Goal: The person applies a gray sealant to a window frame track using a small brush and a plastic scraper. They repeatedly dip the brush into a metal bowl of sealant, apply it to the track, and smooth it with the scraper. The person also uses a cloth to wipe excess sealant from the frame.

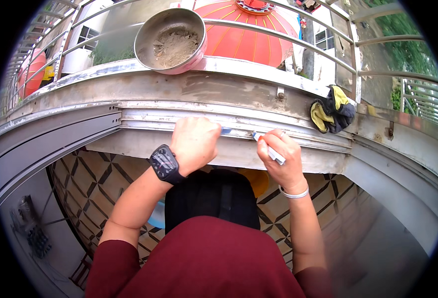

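My right hand (281, 156) is closed around a small white-handled tool (276, 154) with an orange part and a blue tip. The tip lies at the lower groove of a metal sliding-window track (297, 139). My left hand (195, 143) rests over the same track further left, its fingers curled and hidden beneath. A flat blue piece (225, 130) shows just right of that hand; whether the hand holds it cannot be told. A metal bowl (169, 69) with grey-brown dirt and debris stands on the outer ledge beyond the track. Black and yellow gloves (333, 111) lie crumpled at the right, across the sill.
Metal railings (278, 34) run beyond the ledge, with a large red lantern (241, 41) outside them. A grey sliding sash (55, 136) stands at the left. Below the sill are a patterned floor (88, 193), a yellow object (258, 180) and a light-blue object (157, 215).
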A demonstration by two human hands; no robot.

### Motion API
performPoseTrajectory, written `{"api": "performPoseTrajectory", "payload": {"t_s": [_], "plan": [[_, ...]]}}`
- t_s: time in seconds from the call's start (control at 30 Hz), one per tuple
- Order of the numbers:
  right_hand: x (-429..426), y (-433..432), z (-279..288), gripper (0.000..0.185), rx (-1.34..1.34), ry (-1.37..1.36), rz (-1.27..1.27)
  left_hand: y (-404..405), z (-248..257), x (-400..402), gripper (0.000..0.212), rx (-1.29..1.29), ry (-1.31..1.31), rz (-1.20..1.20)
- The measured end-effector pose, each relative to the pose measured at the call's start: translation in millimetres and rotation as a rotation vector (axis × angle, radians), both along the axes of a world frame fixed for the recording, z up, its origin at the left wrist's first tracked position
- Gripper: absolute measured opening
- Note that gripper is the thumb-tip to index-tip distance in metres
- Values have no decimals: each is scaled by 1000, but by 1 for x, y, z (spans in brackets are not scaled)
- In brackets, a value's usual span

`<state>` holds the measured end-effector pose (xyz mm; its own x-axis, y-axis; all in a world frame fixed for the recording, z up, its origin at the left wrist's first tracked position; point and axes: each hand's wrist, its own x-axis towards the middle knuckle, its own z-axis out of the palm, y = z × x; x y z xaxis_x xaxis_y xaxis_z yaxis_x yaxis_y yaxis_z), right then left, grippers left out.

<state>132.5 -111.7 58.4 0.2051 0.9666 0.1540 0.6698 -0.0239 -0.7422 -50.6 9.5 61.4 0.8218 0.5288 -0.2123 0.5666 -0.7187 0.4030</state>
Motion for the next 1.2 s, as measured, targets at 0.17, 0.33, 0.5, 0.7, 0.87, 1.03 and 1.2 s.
{"api": "performPoseTrajectory", "payload": {"t_s": [0.17, 0.33, 0.5, 0.7, 0.87, 1.03, 1.2], "plan": [[-23, 10, 0, 7, 62, 54, -41, -7, 8, 12, 4, -8, 29, 42], [-19, 6, -1, 7, 32, 55, -155, -3, 6, 3, 3, 2, -17, 66], [-48, 19, -14, 4, 70, 152, -254, 4, -2, 2, 5, -84, 34, 73], [-59, 15, -11, 14, 47, 422, -514, 15, -17, -23, 8, -175, -199, 140], [-67, 69, 47, 15, 309, 379, -411, 56, 47, -44, 14, 28, -358, 259], [-59, 156, 30, 19, 331, 530, -301, 111, 72, -44, 11, 513, -326, 328], [-83, 159, 34, 18, 362, 664, -203, 113, 69, -47, 7, 596, -152, 333]]}}
